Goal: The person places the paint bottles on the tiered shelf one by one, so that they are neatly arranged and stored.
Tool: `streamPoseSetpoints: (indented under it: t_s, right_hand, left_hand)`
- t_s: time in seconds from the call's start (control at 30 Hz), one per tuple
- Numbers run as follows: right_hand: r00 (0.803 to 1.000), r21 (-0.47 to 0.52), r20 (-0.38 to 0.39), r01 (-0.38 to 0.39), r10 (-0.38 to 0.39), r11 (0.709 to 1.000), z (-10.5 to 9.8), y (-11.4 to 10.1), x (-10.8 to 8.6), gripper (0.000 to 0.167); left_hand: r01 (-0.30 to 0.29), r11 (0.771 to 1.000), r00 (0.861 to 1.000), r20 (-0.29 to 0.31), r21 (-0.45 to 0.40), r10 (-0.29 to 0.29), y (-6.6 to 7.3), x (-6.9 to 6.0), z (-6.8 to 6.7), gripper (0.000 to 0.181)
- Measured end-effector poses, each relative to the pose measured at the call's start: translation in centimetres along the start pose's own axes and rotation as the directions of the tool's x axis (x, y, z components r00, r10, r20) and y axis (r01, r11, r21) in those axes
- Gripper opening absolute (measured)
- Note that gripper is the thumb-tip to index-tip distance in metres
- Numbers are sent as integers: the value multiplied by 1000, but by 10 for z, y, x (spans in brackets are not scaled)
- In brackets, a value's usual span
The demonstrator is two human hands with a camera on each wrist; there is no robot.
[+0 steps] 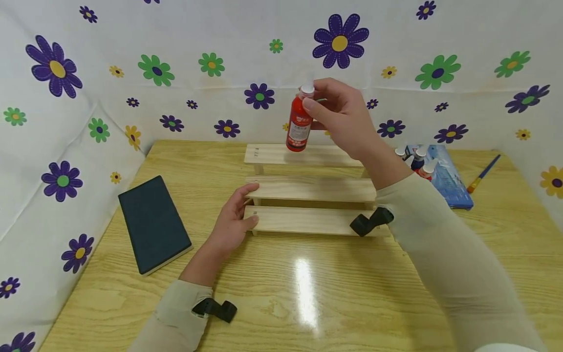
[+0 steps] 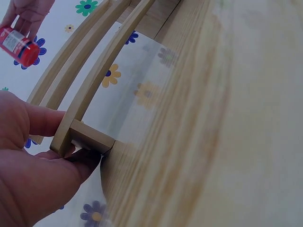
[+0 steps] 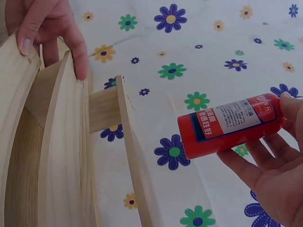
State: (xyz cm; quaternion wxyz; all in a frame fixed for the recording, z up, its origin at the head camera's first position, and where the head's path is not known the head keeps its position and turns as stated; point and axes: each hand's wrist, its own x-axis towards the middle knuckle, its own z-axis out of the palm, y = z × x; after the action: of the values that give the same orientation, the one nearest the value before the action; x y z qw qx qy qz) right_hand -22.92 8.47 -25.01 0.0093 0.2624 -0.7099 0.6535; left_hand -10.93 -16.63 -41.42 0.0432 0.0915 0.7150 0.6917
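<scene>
A red ink bottle (image 1: 298,128) with a white cap and a printed label hangs in the air above the top step of a three-step wooden rack (image 1: 308,187). My right hand (image 1: 345,115) pinches it near the neck between thumb and fingers; the right wrist view shows the bottle (image 3: 230,124) tilted, its base apart from the wood. At the rack's left end, my left hand (image 1: 232,218) grips the lower steps. Seen from the left wrist, the thumb and fingers of that hand (image 2: 33,161) lie around the end of a step.
Left of the rack lies a dark book (image 1: 155,224). Several small capped bottles (image 1: 419,159), a blue picture box (image 1: 453,181) and a paintbrush (image 1: 484,173) are on the right, partly behind my right arm. Behind the table (image 1: 264,293) hangs a flowered cloth (image 1: 184,29).
</scene>
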Motion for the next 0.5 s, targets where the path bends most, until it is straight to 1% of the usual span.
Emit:
streamPoseSetpoints:
  t_s: [0.27,0.5]
  right_hand:
    - [998,-8,49,-36,36,999,27,9,16,28]
    - [996,-51,67,-58,62,997,42,20,20,34]
  left_hand:
    - [-5,1000,1000,-6,2,5,-1,1,-1,66]
    - [-7,1000,1000,-8,1,7,-2,2,-1,66]
